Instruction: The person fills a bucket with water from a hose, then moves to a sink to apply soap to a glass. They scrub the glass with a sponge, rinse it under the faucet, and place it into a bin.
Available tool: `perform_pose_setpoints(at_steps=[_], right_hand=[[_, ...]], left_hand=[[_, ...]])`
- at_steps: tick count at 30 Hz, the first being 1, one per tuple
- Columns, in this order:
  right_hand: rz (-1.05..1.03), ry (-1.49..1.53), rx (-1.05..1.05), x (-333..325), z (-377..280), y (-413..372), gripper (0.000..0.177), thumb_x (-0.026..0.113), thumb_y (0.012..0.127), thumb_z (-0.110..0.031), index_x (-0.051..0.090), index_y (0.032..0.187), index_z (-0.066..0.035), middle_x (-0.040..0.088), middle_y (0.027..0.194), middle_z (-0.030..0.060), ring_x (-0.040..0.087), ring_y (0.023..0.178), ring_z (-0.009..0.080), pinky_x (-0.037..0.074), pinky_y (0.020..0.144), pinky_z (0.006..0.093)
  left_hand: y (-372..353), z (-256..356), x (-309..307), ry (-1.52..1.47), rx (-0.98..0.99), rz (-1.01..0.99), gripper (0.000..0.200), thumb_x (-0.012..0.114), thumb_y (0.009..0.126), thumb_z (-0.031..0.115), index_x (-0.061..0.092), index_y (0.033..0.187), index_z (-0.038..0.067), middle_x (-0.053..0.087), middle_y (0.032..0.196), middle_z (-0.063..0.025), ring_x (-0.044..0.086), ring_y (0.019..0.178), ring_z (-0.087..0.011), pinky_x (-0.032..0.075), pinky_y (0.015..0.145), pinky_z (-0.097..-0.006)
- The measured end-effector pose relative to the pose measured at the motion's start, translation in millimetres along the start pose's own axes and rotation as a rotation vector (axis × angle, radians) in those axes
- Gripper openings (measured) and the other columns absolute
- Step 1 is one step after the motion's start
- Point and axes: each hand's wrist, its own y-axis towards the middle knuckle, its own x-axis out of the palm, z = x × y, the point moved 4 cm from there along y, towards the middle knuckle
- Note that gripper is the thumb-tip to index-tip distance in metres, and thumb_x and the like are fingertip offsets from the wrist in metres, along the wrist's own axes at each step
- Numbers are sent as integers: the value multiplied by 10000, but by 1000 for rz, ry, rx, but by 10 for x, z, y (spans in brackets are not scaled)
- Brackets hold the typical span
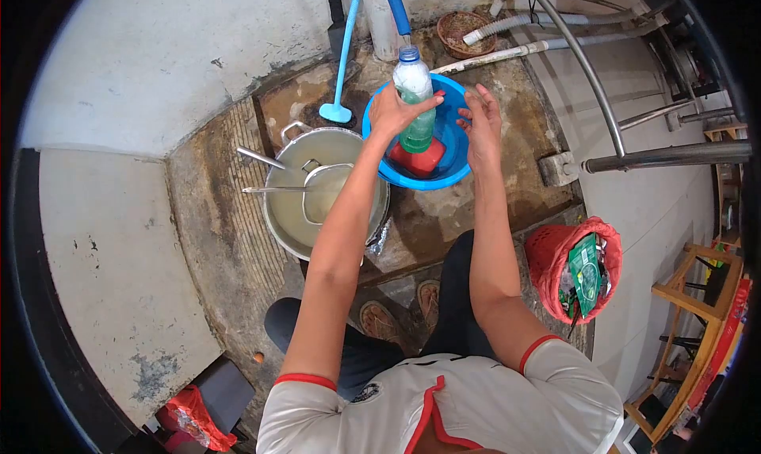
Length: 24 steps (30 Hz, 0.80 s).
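My left hand (395,113) is wrapped round the side of a clear bottle (416,119) that holds green liquid and has a blue neck. The bottle stands over a red object (418,159) inside a blue basin (434,183). A blue hose (394,2) ends just above the bottle's mouth. My right hand (482,124) is over the basin's right side, fingers apart and holding nothing, a short way from the bottle.
Left of the basin is a large metal pot (279,208) with cloudy liquid, a smaller pan and utensils. A light-blue brush (337,111) leans on the wall. Also around are a wicker basket (457,36), metal pipes (583,65) and a red bin (547,268).
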Motion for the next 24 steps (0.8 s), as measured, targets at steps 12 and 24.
perform_pose_setpoints(at_steps=[12, 24], right_hand=[[-3, 12, -7, -4, -5, -10, 512, 645, 856, -264, 434, 1286, -83, 524, 1020, 27, 524, 831, 100, 440, 711, 266], [-1, 10, -12, -15, -27, -23, 497, 636, 865, -262, 438, 1287, -89, 528, 1034, 16, 521, 836, 99, 440, 721, 272]], left_hand=[[0, 0, -15, 38, 4, 42, 786, 799, 535, 595, 614, 1054, 34, 671, 982, -166, 652, 925, -300, 488, 816, -399], [-9, 6, 13, 37, -11, 52, 800, 805, 528, 593, 607, 1056, 26, 671, 968, -173, 655, 907, -312, 500, 777, -407]])
